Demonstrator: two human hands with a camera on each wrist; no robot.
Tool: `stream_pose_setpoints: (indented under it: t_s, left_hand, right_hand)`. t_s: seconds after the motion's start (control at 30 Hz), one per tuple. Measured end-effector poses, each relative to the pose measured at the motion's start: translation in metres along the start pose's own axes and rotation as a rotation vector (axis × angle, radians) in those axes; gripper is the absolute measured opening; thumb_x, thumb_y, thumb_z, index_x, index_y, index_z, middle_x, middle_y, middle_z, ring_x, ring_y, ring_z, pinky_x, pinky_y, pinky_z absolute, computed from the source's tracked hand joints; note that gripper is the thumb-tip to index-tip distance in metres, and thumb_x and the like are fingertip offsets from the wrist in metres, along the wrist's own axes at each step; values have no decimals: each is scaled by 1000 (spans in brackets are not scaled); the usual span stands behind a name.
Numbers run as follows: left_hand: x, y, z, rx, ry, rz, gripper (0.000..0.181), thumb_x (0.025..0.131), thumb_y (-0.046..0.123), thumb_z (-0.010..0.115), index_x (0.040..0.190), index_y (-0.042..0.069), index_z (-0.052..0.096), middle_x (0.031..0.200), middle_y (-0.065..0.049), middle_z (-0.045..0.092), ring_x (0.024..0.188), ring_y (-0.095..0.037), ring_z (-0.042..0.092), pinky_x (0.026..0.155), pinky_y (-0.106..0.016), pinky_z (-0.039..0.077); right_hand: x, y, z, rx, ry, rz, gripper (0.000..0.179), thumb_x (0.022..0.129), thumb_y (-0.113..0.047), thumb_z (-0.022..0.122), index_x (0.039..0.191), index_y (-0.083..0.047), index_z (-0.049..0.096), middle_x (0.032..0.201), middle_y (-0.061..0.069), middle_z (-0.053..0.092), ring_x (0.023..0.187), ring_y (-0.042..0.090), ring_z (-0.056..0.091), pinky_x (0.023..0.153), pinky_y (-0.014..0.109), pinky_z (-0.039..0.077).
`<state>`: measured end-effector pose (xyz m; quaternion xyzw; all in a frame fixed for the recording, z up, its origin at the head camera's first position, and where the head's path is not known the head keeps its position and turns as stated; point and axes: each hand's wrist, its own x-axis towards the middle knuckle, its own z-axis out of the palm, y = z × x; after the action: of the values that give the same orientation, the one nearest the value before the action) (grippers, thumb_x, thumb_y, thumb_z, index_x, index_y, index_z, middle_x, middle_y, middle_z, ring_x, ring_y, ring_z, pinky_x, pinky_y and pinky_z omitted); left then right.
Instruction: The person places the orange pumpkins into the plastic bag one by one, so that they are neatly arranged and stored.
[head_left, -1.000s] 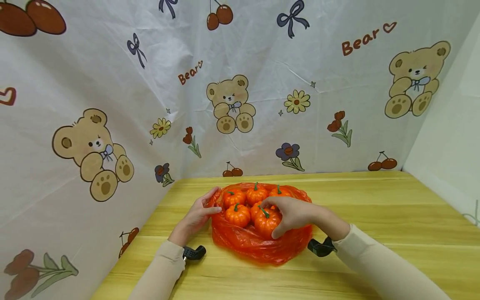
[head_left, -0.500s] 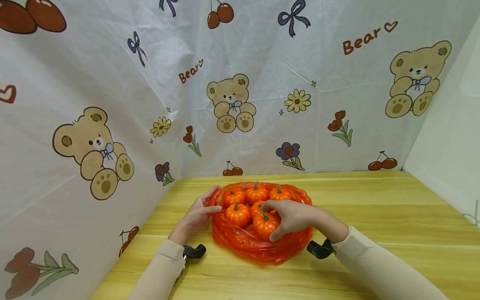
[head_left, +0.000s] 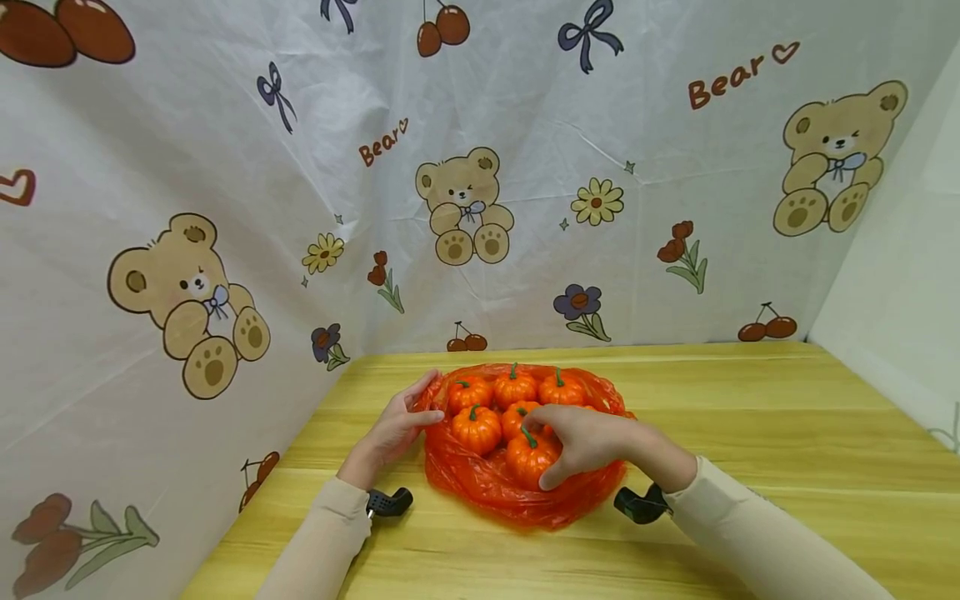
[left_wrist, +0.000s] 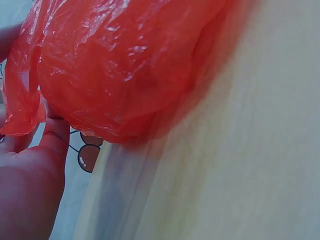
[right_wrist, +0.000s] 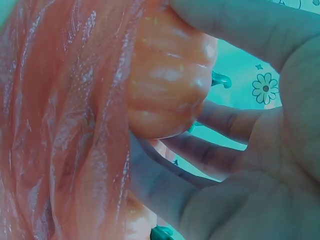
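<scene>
A red plastic bag (head_left: 480, 487) stands with its mouth spread wide and holds several small orange pumpkins with green stems, such as the one at its left front (head_left: 476, 429). At the bag's left rim, my left hand (head_left: 386, 437) grips the film between thumb and fingers; the left wrist view shows the bag wall (left_wrist: 115, 65) bulging beside that hand. My right hand (head_left: 592, 437) reaches over the right rim and holds the front pumpkin (head_left: 528, 462), thumb at the near side, fingers over the far side. In the right wrist view, film covers part of this pumpkin (right_wrist: 167, 75).
The bag rests on a yellow wood-grain table (head_left: 750, 475). Behind and to the left hangs a white cloth (head_left: 525, 125) printed with bears, flowers and cherries. A plain white wall (head_left: 907, 275) borders the right side. Dark camera mounts (head_left: 390, 504) sit at both wrists.
My right hand has moved slightly down and left with the front pumpkin, which now sits a little lower in the bag. My left hand keeps its hold on the rim.
</scene>
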<state>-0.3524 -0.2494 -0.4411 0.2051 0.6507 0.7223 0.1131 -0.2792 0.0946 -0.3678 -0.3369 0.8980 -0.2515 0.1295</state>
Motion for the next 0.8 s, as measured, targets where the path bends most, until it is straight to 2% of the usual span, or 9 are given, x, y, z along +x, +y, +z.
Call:
stream_pose_setpoints:
  t_s: [0.37, 0.53, 0.8]
  left_hand:
    - [1, 3, 1, 12, -1, 1, 88, 94, -5, 59, 166, 7, 9, 175, -12, 4, 161, -35, 11, 125, -39, 27]
    - [1, 2, 1, 6, -2, -4, 87, 94, -6, 57, 166, 8, 10, 175, -12, 3, 161, -35, 12, 124, -38, 28]
    - [1, 1, 2, 16, 8, -8, 90, 93, -4, 61, 166, 7, 10, 175, -11, 6, 160, -34, 14, 121, -34, 33]
  right_hand:
    - [0, 3, 6, 25, 13, -23, 56, 80, -27, 89, 128, -17, 62, 128, -3, 63, 121, 22, 58, 112, 50, 47]
    - [0, 3, 7, 6, 23, -35, 56, 78, -22, 89, 127, -15, 63, 127, -1, 63, 121, 23, 59, 110, 50, 48]
    - [-3, 4, 5, 19, 25, -47, 58, 77, -16, 89, 129, -11, 63, 129, 3, 64, 121, 27, 59, 111, 52, 48]
